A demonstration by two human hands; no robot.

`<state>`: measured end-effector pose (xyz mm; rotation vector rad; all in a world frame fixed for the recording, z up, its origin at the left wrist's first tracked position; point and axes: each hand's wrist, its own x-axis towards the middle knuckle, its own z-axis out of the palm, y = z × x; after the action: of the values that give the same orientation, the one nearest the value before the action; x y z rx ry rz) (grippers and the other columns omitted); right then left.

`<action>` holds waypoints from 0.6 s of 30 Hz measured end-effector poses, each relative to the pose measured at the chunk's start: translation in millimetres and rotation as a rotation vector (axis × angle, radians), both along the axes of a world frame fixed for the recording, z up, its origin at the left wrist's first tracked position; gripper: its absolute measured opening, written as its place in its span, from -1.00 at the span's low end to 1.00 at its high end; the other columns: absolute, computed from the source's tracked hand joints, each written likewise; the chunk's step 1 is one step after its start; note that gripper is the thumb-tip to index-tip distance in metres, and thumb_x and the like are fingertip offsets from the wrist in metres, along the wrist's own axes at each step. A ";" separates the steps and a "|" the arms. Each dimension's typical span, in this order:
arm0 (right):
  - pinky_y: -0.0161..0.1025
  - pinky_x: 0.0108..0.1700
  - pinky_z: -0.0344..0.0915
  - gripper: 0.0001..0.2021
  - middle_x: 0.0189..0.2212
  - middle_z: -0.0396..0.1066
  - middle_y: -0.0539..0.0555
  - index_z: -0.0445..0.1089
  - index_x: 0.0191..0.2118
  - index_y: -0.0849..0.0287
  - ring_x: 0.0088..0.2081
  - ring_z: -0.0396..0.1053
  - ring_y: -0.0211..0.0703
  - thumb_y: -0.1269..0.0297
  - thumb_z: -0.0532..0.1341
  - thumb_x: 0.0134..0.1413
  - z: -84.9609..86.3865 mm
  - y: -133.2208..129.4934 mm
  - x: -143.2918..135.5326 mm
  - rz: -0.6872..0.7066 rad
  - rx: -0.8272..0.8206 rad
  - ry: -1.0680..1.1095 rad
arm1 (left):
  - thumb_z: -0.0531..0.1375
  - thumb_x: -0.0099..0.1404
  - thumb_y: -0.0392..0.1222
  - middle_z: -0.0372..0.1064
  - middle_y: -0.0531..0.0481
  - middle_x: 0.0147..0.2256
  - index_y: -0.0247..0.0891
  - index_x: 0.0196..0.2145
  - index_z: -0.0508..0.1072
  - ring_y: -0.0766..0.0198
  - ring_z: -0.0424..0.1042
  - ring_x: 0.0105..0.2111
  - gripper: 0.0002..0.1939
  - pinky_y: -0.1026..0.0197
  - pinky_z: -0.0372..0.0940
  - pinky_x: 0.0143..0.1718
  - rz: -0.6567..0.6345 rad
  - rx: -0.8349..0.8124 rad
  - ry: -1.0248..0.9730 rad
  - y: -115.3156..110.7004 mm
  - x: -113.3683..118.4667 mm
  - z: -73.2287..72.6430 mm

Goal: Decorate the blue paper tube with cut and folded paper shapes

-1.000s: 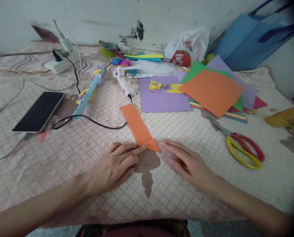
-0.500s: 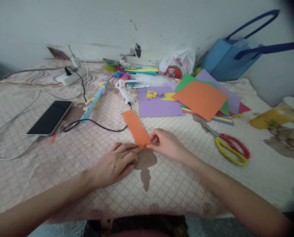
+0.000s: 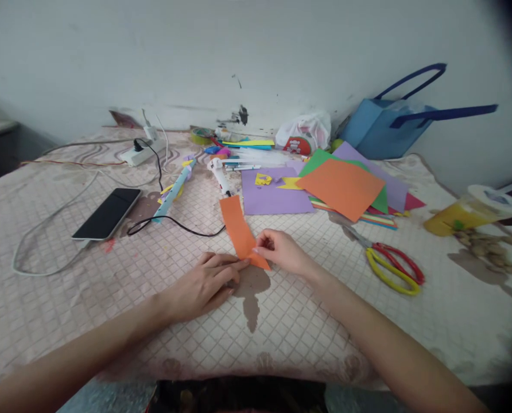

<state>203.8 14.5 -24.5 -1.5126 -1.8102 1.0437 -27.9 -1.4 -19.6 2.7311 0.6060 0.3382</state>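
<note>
An orange paper strip (image 3: pixel 235 222) lies slantwise on the tablecloth, its near end folded so that a pointed flap sticks out toward the right. My left hand (image 3: pixel 203 288) rests on the table, index finger stretched onto the near fold; the other fingers are partly bent. With thumb and index finger, my right hand (image 3: pixel 282 252) pinches the strip's right edge just above the flap. Beyond the strip's far end lies a white glue gun (image 3: pixel 218 175), its black cord running left from beside the strip.
Scissors (image 3: pixel 394 267) with red and yellow handles lie right, near a tilted cup (image 3: pixel 458 215). Coloured sheets (image 3: pixel 342 189) and a purple sheet (image 3: pixel 277 198) lie behind. A phone (image 3: pixel 108 213), a light-blue strip (image 3: pixel 175 189) and a power strip (image 3: pixel 140 154) are left. A blue bag (image 3: pixel 376 129) stands back right.
The near end of the orange strip now shows a pointed flap to the right, and my right fingers have shifted slightly up off the corner. The camera view has tilted up slightly.
</note>
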 end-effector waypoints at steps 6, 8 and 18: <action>-0.39 -0.63 0.17 -0.76 -0.54 0.28 -0.15 0.16 -0.24 0.11 -0.66 0.21 -0.38 0.28 0.23 -0.01 -3.5 -2.2 -3.2 -0.020 -0.124 0.187 | 0.01 0.32 -0.32 0.21 -0.15 0.16 -0.24 -0.22 0.30 0.13 0.17 0.12 -0.89 0.01 0.09 0.05 -0.003 -0.004 -0.034 0.2 -0.4 -1.8; -0.38 -0.59 0.21 -0.71 -0.53 0.28 -0.14 0.17 -0.16 0.11 -0.61 0.25 -0.36 0.29 0.24 -0.02 -5.1 -1.3 -2.6 -0.032 -0.086 0.156 | 0.03 0.30 -0.33 0.22 -0.14 0.16 -0.24 -0.22 0.30 0.13 0.18 0.12 -0.89 0.01 0.10 0.06 -0.003 -0.012 -0.046 0.2 -0.6 -2.5; -0.30 -0.39 0.25 -0.81 -0.45 0.34 -0.01 0.31 -0.27 0.18 -0.44 0.31 -0.26 0.23 0.24 -0.02 -1.7 -0.6 -1.4 -0.077 0.066 -0.124 | 0.04 0.29 -0.35 0.43 -0.08 -0.13 -0.17 0.13 0.20 0.16 0.26 0.05 -0.56 0.05 0.17 0.03 0.047 -0.093 -0.163 3.5 -3.1 -2.6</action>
<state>202.4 13.9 -26.1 -1.6254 -1.8354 0.8628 -31.0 2.0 -22.2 2.5729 0.6252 0.5250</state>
